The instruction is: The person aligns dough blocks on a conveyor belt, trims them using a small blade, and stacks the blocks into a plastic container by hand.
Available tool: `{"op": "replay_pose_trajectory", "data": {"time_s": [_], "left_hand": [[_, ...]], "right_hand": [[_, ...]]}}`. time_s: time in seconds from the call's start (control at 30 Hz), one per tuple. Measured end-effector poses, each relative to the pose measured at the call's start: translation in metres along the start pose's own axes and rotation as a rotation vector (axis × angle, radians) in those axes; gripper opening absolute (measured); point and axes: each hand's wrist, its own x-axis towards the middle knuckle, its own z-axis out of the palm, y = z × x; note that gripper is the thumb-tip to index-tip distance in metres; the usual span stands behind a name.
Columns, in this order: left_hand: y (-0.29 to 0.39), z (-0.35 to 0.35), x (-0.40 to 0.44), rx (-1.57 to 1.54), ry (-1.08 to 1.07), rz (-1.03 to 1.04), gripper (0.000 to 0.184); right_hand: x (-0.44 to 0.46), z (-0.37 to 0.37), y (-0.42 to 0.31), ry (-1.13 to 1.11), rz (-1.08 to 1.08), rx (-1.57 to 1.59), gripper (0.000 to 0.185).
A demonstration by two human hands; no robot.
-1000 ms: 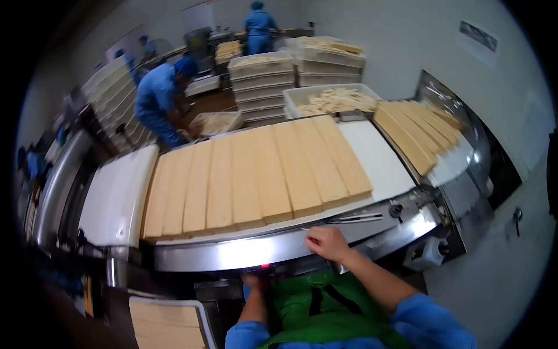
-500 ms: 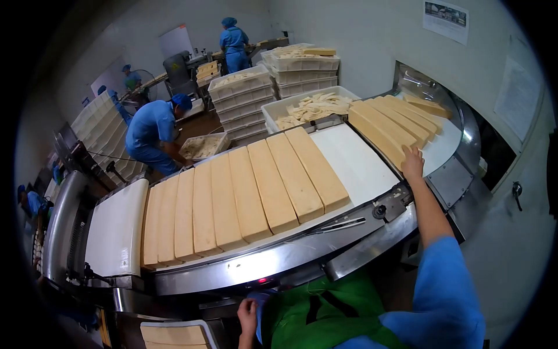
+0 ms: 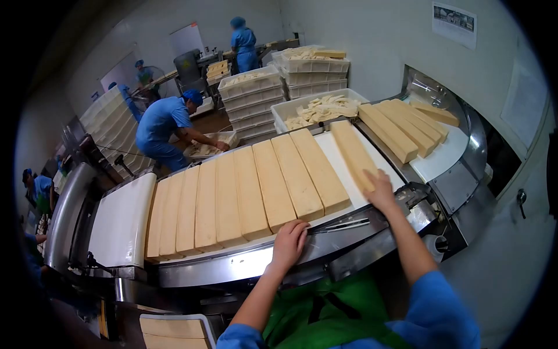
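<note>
A row of several long pale yellow blocks point(image 3: 247, 186) lies side by side on the white belt. One separate block point(image 3: 350, 152) lies on the belt to the right of the row, a little blurred. My right hand point(image 3: 381, 189) is on this block's near end, fingers around it. At the near ends of the row, my left hand point(image 3: 290, 241) rests at the belt's metal edge with its fingers bent together; whether they grip anything is hidden. Thin metal tongs or rods point(image 3: 343, 225) lie on the rail between my hands. More blocks point(image 3: 407, 131) lie on the curved belt section at the right.
Behind the belt stand a white crate of pale pieces point(image 3: 279, 119) and stacked crates point(image 3: 253, 96). A co-worker in blue point(image 3: 163, 128) bends over a low crate beyond the belt. Other people are farther back. A tray of blocks point(image 3: 203, 323) sits at lower left.
My right hand has moved left from the curved section, and one block now lies apart on the straight belt. My left hand has risen from beside the apron to the belt's edge.
</note>
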Motion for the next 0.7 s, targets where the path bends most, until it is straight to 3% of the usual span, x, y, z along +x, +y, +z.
{"op": "replay_pose_trajectory", "data": {"time_s": [0.13, 0.2, 0.23, 0.27, 0.3, 0.37, 0.43, 0.47, 0.5, 0.53, 0.7], "left_hand": [[0.007, 0.011, 0.014, 0.082, -0.086, -0.016, 0.018], [0.001, 0.013, 0.012, 0.048, -0.092, -0.135, 0.020], [-0.004, 0.015, 0.014, 0.077, -0.085, -0.159, 0.021], [-0.018, 0.025, 0.010, 0.076, -0.115, -0.196, 0.023], [-0.024, 0.026, 0.012, 0.083, -0.150, -0.248, 0.024], [-0.023, 0.026, 0.009, 0.049, -0.062, -0.197, 0.023], [-0.021, 0.031, 0.003, -0.028, 0.026, -0.159, 0.019], [-0.021, 0.032, -0.003, -0.030, 0.051, -0.118, 0.016], [-0.019, 0.029, -0.005, 0.002, 0.030, -0.101, 0.016], [-0.019, 0.030, -0.009, 0.001, 0.041, -0.077, 0.016], [-0.026, 0.034, -0.001, 0.046, 0.123, -0.039, 0.017]], "right_hand": [[-0.002, 0.011, -0.029, -0.068, -0.150, 0.082, 0.062], [0.006, 0.016, -0.036, -0.085, -0.243, 0.125, 0.060], [0.028, 0.037, -0.003, -0.108, -0.445, 0.182, 0.052], [0.041, 0.041, 0.022, -0.243, -0.247, 0.443, 0.048], [0.071, 0.049, 0.071, -0.591, -0.079, 0.906, 0.046], [0.098, 0.033, 0.104, -0.050, -0.022, 0.393, 0.053], [0.159, 0.078, 0.242, 0.030, 0.189, -0.711, 0.065], [0.127, 0.011, 0.167, -0.102, 0.316, -0.644, 0.071], [0.135, 0.005, 0.186, -0.296, 0.394, -0.634, 0.072], [0.130, 0.004, 0.198, -0.277, 0.378, -0.656, 0.066], [0.121, -0.005, 0.165, -0.073, -0.120, -0.739, 0.039]]}}
